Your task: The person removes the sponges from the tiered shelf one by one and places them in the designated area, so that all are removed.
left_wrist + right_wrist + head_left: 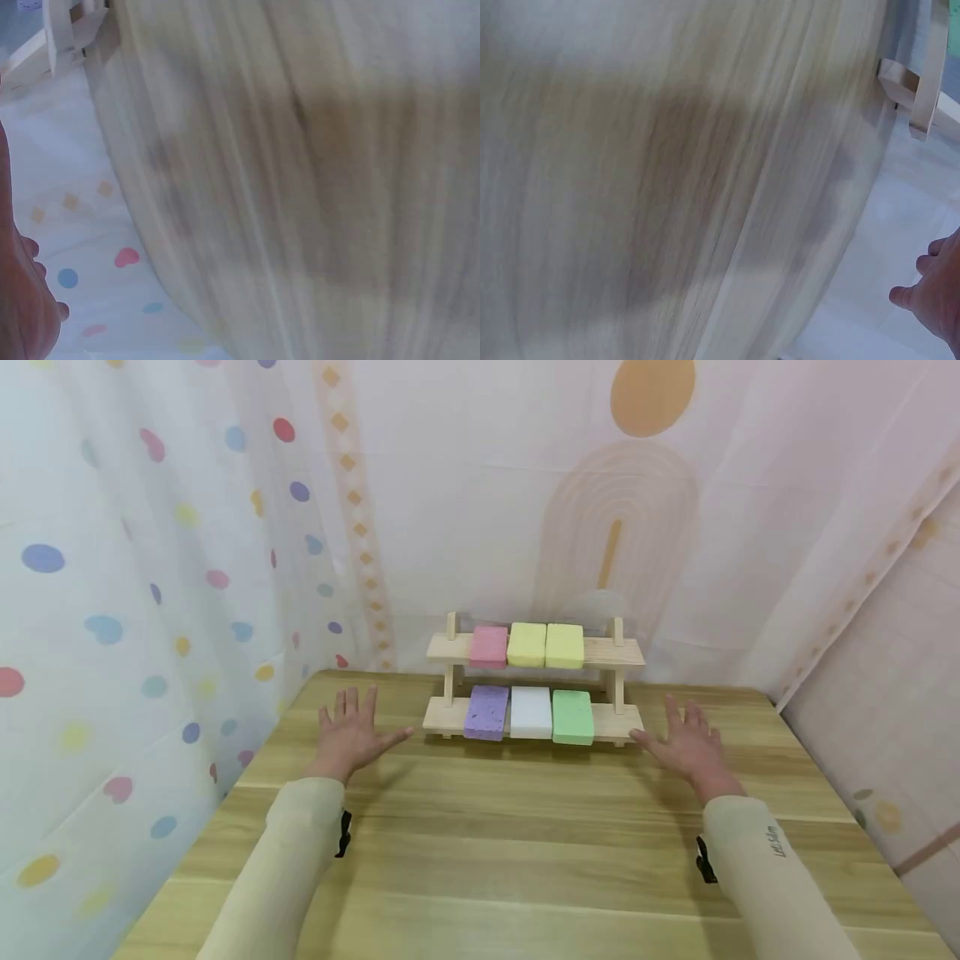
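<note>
My left hand (351, 737) is spread over the table to the left of a two-tier wooden rack (615, 653), thumb pointing toward the lower shelf. On the other side, my right hand (686, 745) is spread too, its thumb tip near the right end of that shelf. Both hands hold nothing. The top shelf carries a pink block (489, 647) and two yellow blocks (527, 645), side by side. Below them lie a purple block (486, 712) with dark specks, a white block (531, 712) and a green block (573, 717). The blocks look like sponges.
The rack stands near the back edge of a wood-grain table (480, 843). A patterned curtain (465, 510) hangs behind it and along the left side. Black straps (343, 834) show at both sleeve cuffs.
</note>
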A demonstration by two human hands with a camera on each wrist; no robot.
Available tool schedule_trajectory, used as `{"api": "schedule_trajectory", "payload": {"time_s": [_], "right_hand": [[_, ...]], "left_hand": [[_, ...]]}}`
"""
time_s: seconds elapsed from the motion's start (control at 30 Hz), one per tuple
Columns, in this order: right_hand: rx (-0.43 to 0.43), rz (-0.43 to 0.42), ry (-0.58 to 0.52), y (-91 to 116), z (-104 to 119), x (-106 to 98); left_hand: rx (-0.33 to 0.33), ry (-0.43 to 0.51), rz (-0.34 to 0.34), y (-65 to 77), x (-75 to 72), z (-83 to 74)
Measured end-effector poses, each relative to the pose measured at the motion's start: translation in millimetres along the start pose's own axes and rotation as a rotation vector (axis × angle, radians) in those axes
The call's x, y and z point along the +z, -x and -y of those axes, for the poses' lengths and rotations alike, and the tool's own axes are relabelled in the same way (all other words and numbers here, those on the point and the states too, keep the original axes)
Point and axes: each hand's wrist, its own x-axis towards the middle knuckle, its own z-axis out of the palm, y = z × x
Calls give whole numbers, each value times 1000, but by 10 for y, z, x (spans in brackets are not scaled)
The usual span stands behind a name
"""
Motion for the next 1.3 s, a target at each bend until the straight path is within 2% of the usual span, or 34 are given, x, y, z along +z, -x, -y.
{"api": "schedule_trajectory", "payload": {"time_s": [0.4, 0.77, 1.07, 1.3], "right_hand": [[-26, -29, -76, -125, 70, 98], [13, -6, -195, -197, 140, 179], [23, -10, -234, -242, 156, 241], [37, -4, -315, -266, 115, 297]], "left_hand": [[32, 95, -45, -163, -75, -177], [72, 169, -96, -229, -179, -416], [77, 228, -72, -294, -258, -634], [90, 306, -97, -349, -259, -757]]}}
